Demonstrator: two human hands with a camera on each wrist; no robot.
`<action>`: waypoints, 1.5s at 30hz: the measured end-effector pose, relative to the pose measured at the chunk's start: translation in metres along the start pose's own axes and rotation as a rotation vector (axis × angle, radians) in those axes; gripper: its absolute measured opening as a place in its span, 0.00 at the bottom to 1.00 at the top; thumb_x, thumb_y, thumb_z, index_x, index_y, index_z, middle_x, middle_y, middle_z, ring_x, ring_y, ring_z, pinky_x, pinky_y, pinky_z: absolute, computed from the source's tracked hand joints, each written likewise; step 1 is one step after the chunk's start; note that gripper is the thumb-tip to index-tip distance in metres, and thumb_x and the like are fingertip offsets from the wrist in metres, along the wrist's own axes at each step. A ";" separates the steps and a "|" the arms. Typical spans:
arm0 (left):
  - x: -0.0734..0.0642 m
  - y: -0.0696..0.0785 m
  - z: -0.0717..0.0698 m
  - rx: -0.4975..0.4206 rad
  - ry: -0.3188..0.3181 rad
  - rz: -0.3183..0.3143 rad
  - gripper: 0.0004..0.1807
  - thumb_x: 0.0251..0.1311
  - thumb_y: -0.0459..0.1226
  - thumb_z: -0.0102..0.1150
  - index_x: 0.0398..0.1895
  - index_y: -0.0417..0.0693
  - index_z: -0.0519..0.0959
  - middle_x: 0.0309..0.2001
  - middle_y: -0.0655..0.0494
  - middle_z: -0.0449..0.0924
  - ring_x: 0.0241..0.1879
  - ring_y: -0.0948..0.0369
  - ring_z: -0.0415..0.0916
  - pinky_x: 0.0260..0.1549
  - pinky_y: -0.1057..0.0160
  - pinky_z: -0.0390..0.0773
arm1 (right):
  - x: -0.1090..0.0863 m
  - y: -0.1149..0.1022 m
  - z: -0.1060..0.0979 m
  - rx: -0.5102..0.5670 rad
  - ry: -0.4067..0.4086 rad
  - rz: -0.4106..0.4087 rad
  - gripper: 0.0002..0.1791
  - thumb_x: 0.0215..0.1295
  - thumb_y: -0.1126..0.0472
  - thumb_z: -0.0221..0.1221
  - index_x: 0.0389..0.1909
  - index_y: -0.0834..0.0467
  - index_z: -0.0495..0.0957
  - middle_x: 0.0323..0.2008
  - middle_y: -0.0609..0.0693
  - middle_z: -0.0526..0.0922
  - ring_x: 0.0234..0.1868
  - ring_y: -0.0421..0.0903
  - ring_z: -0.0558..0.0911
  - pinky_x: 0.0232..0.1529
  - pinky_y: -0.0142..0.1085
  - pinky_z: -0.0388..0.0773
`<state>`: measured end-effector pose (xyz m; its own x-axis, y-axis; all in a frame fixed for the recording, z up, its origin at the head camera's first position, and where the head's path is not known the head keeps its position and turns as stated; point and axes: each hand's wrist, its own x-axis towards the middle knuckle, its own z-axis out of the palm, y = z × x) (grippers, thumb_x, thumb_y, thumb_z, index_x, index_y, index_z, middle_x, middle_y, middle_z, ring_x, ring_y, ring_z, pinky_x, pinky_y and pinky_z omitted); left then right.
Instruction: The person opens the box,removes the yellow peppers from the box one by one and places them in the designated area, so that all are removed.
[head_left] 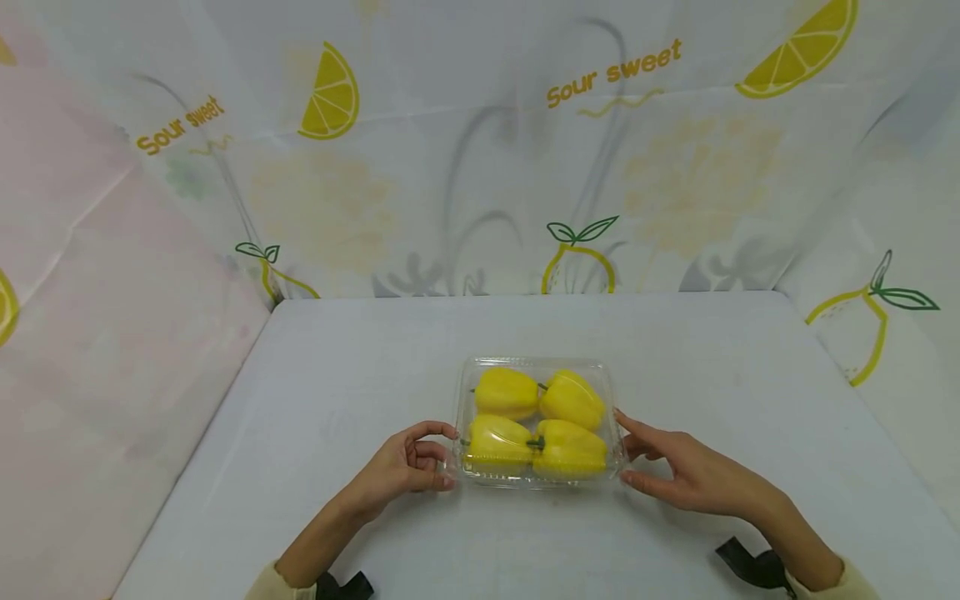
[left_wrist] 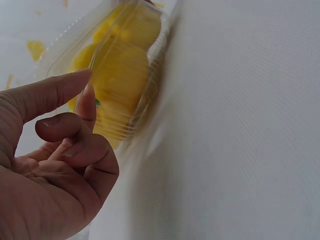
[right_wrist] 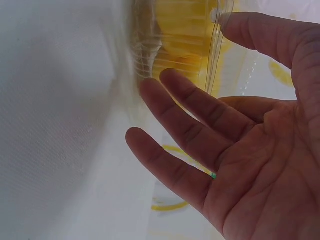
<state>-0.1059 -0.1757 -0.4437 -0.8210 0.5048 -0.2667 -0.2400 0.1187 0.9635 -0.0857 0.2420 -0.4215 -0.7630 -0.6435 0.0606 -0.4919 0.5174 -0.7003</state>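
Note:
A clear plastic clamshell box with its lid down rests on the table, holding several yellow bell peppers with green stems. My left hand is at its left side, thumb and index fingertips at the rim, the other fingers curled. In the left wrist view, the left hand has the thin rim between thumb and index. Opposite it, my right hand touches the box's right edge with thumb and index. The right wrist view shows the right hand's other fingers extended and spread; its index tip is hidden.
The table is covered in white. A pale cloth with lemon prints and lettering hangs behind it and at both sides. Black straps show near both wrists.

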 end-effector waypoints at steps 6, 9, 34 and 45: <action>-0.001 0.000 0.001 0.032 -0.025 0.040 0.32 0.51 0.29 0.72 0.58 0.41 0.66 0.38 0.48 0.82 0.22 0.65 0.68 0.26 0.69 0.73 | -0.001 0.000 -0.001 -0.069 0.011 0.053 0.42 0.69 0.47 0.60 0.76 0.59 0.54 0.50 0.43 0.81 0.49 0.39 0.81 0.48 0.46 0.79; -0.001 -0.001 0.001 0.053 -0.028 0.061 0.32 0.51 0.29 0.72 0.57 0.42 0.66 0.38 0.48 0.82 0.22 0.65 0.67 0.25 0.69 0.71 | -0.003 -0.002 -0.001 -0.106 0.025 0.093 0.43 0.67 0.42 0.61 0.76 0.56 0.55 0.51 0.41 0.80 0.50 0.42 0.80 0.49 0.49 0.78; -0.003 0.005 0.002 0.098 -0.032 0.061 0.34 0.53 0.29 0.71 0.61 0.36 0.64 0.39 0.46 0.81 0.23 0.65 0.68 0.26 0.70 0.72 | -0.007 0.004 0.014 -0.232 0.328 -0.345 0.16 0.49 0.56 0.76 0.37 0.43 0.81 0.43 0.40 0.80 0.40 0.37 0.78 0.46 0.21 0.71; -0.002 0.005 0.002 0.104 -0.024 0.052 0.35 0.52 0.28 0.71 0.62 0.36 0.64 0.39 0.46 0.80 0.23 0.65 0.68 0.26 0.70 0.72 | -0.006 -0.007 0.018 -0.342 0.375 -0.424 0.14 0.74 0.49 0.53 0.33 0.48 0.83 0.33 0.34 0.80 0.30 0.31 0.76 0.35 0.25 0.74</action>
<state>-0.1044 -0.1743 -0.4380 -0.8177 0.5330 -0.2173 -0.1418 0.1794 0.9735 -0.0704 0.2318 -0.4301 -0.5382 -0.6227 0.5680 -0.8399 0.4523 -0.2999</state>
